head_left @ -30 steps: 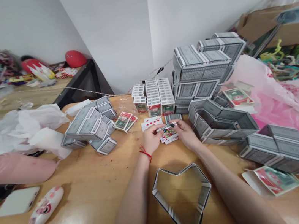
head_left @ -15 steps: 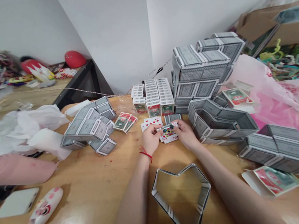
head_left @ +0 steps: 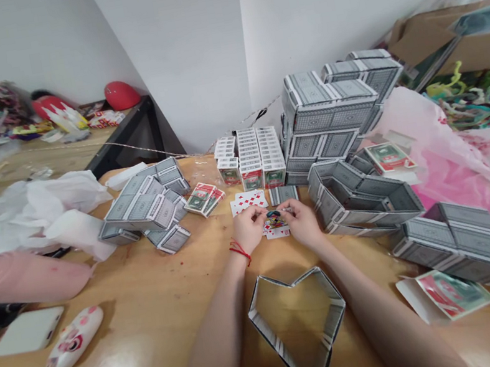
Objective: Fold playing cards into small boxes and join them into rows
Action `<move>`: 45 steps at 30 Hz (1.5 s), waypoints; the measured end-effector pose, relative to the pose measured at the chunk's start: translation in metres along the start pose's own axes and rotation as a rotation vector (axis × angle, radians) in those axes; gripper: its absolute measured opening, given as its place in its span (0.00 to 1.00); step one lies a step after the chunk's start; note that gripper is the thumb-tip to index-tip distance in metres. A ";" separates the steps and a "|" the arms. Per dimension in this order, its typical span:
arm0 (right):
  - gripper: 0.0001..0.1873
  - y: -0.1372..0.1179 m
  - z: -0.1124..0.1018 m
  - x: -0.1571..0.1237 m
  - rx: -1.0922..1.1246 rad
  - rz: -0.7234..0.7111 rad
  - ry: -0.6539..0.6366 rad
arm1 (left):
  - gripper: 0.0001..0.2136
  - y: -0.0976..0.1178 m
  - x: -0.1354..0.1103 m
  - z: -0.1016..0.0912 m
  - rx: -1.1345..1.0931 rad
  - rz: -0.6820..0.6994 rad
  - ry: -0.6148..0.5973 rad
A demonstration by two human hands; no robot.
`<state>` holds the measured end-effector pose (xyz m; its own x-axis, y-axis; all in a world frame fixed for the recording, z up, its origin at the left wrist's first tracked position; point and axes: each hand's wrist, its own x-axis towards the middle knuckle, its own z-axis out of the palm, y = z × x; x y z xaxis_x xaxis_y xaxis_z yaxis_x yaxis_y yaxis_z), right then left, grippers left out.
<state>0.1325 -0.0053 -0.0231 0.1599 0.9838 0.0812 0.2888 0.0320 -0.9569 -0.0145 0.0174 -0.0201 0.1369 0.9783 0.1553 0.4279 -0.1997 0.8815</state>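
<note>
Playing card (head_left: 275, 220) between left hand (head_left: 249, 231) and right hand (head_left: 302, 221), centre. On table (head_left: 171, 329): card boxes (head_left: 250, 156) twelve o'clock, card stack (head_left: 331, 119) one, card frame (head_left: 278, 347) six, card block (head_left: 137, 204) ten.

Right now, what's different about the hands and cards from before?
Only a little: the left hand's and right hand's fingertips shifted slightly toward the person. Both still hold the face card. The heart-shaped card frame and stacked card boxes stayed put.
</note>
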 end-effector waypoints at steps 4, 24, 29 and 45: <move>0.07 0.003 -0.001 0.001 0.000 0.028 -0.015 | 0.04 0.002 0.000 0.000 -0.060 -0.019 -0.021; 0.08 -0.001 -0.003 0.000 0.016 0.018 -0.062 | 0.08 0.013 0.004 -0.014 -0.206 -0.156 -0.194; 0.08 -0.003 -0.001 -0.003 0.015 0.037 -0.025 | 0.09 0.011 0.005 -0.015 -0.243 -0.185 -0.218; 0.09 0.000 -0.004 0.003 0.035 0.082 -0.015 | 0.07 0.014 0.005 -0.015 -0.257 -0.211 -0.188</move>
<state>0.1367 -0.0035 -0.0218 0.1679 0.9858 -0.0016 0.2419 -0.0428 -0.9694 -0.0214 0.0200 -0.0006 0.2413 0.9648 -0.1047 0.2291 0.0482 0.9722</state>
